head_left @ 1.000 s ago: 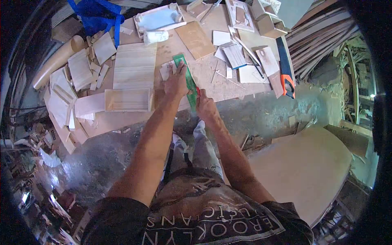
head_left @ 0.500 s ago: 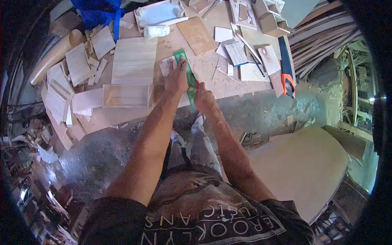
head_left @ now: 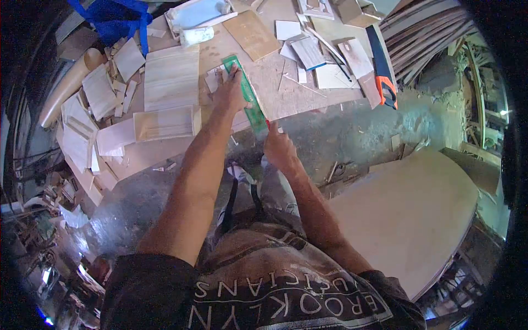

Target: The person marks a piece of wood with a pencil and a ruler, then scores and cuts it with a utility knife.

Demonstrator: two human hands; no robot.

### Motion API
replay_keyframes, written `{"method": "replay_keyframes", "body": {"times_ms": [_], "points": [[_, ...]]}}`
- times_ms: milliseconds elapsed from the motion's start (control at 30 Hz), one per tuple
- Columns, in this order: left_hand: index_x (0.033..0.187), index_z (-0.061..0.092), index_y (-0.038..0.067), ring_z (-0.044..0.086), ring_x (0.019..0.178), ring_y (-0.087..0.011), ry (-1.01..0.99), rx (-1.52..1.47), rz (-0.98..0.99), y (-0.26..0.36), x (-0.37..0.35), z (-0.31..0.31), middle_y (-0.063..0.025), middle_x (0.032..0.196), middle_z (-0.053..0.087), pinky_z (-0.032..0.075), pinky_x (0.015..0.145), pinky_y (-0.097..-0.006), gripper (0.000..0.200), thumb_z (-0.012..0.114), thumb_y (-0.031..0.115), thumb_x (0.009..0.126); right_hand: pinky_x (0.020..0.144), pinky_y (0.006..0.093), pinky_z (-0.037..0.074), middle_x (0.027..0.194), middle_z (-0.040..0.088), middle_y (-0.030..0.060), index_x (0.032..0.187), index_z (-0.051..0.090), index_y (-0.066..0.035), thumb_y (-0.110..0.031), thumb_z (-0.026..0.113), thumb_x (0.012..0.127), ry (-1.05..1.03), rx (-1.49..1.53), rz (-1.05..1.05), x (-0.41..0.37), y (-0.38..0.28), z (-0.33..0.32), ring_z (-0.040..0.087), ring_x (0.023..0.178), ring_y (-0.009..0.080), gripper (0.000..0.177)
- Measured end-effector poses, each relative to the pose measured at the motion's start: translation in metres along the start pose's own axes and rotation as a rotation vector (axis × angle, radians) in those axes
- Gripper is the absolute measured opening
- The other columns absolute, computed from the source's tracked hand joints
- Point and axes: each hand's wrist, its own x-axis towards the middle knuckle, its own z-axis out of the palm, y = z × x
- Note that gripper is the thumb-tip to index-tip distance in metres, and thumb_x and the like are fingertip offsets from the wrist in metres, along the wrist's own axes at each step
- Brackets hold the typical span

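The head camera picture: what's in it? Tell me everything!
Table: 1, light brown, top
Ruler: 1, green, across table's near edge
Tool, mostly hidden: 1, red, beside ruler
Handsaw: 1, dark and orange, table's right
Tray: 1, pale blue, top
Container: 1, white, by tray
Cloth: 1, blue, upper left
Open box: 1, pale, table's left
Flat board: 1, brown, beyond ruler
Roll: 1, tan, far left
Wood pieces: many, pale, on table
Long strips: many, brownish, upper right
Panel: 1, tan, lower right
T-shirt: 1, dark, pale letters, bottom
Left hand: 1, bare, on ruler
Right hand: 1, bare, on tool
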Motion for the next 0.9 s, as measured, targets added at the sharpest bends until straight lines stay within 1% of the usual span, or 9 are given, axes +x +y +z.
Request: {"method": "replay_keyframes", "body": {"times_ms": [300,367,433,500,600,667,700,767,900], "points": [[0.148,0.027,0.022,0.015,0.146,-0.0355,0.081,-0.103,0.05,-0.007,0.015,0.003,0.0067,0.16,0.014,0.031,0.098,-0.0773,0.108,0.088,0.035,0.06,0.073,0.0563,0.055,0.09,0.065,0.0295,0.128,0.037,-0.002,-0.019,0.052,0.089,0.067,-0.048,-0.038,0.002,0.027,0.021,0.066,0.084,0.0489,0.045],[0.15,0.022,0.009,0.013,0.144,-0.0461,0.0,-0.122,0.081,-0.004,0.001,-0.003,-0.0066,0.16,0.016,0.025,0.117,-0.0513,0.114,0.088,0.029,0.06,0.07,0.0577,0.054,0.089,0.065,0.0292,0.125,0.037,0.0,-0.019,0.052,0.089,0.069,-0.046,-0.065,-0.013,0.03,0.024,0.066,0.082,0.0487,0.043],[0.15,0.022,0.009,0.013,0.143,-0.0461,0.058,-0.117,0.08,-0.004,0.016,-0.013,-0.0071,0.16,0.016,0.025,0.117,-0.0521,0.114,0.088,0.029,0.059,0.067,0.057,0.055,0.085,0.065,0.029,0.123,0.038,0.0,-0.018,0.052,0.089,0.132,-0.079,-0.126,0.006,0.028,0.015,0.066,0.079,0.0484,0.041],[0.15,0.022,0.009,0.014,0.143,-0.046,0.013,-0.111,0.085,-0.004,-0.01,0.004,-0.0076,0.16,0.016,0.025,0.117,-0.0529,0.114,0.089,0.03,0.059,0.064,0.0563,0.055,0.08,0.065,0.0287,0.12,0.038,0.001,-0.018,0.052,0.089,0.124,-0.094,-0.116,-0.028,0.041,0.027,0.066,0.076,0.0481,0.039],[0.15,0.022,0.009,0.013,0.144,-0.0464,-0.025,-0.131,0.074,-0.002,-0.008,-0.008,-0.009,0.16,0.015,0.022,0.117,-0.0546,0.113,0.088,0.03,0.061,0.058,0.0541,0.054,0.07,0.063,0.0278,0.117,0.04,0.003,-0.018,0.051,0.091,0.189,-0.059,-0.144,-0.024,0.035,0.003,0.065,0.067,0.0478,0.035],[0.15,0.021,0.008,0.011,0.144,-0.0472,-0.043,-0.122,0.054,0.003,-0.009,-0.023,-0.011,0.16,0.014,0.019,0.117,-0.0579,0.114,0.088,0.031,0.061,0.053,0.0529,0.053,0.064,0.061,0.0278,0.115,0.041,0.005,-0.017,0.049,0.092,0.384,-0.197,-0.454,-0.003,0.024,-0.005,0.063,0.062,0.0488,0.033],[0.15,0.021,0.008,0.011,0.144,-0.0472,-0.026,-0.122,0.053,0.002,-0.003,-0.02,-0.011,0.16,0.014,0.019,0.117,-0.0579,0.114,0.088,0.031,0.061,0.053,0.0529,0.053,0.064,0.061,0.0278,0.115,0.041,0.005,-0.017,0.049,0.092,0.396,-0.199,-0.466,0.012,0.017,-0.008,0.063,0.062,0.0488,0.033],[0.15,0.021,0.01,0.011,0.144,-0.0452,0.021,-0.076,0.077,-0.004,0.006,0.003,-0.0076,0.161,0.013,0.021,0.115,-0.0607,0.114,0.089,0.031,0.061,0.051,0.0539,0.051,0.064,0.06,0.0281,0.113,0.042,0.007,-0.017,0.048,0.093,0.313,0.02,-0.36,0.037,0.009,0.001,0.062,0.06,0.0489,0.032],[0.15,0.02,0.012,0.012,0.145,-0.0418,-0.007,-0.138,0.051,-0.001,-0.003,-0.011,-0.0027,0.161,0.012,0.025,0.113,-0.0622,0.113,0.088,0.03,0.061,0.051,0.0547,0.051,0.065,0.06,0.0298,0.111,0.043,0.009,-0.017,0.049,0.093,0.376,0.021,-0.414,0.069,0.012,0.022,0.063,0.061,0.0485,0.032]]}}
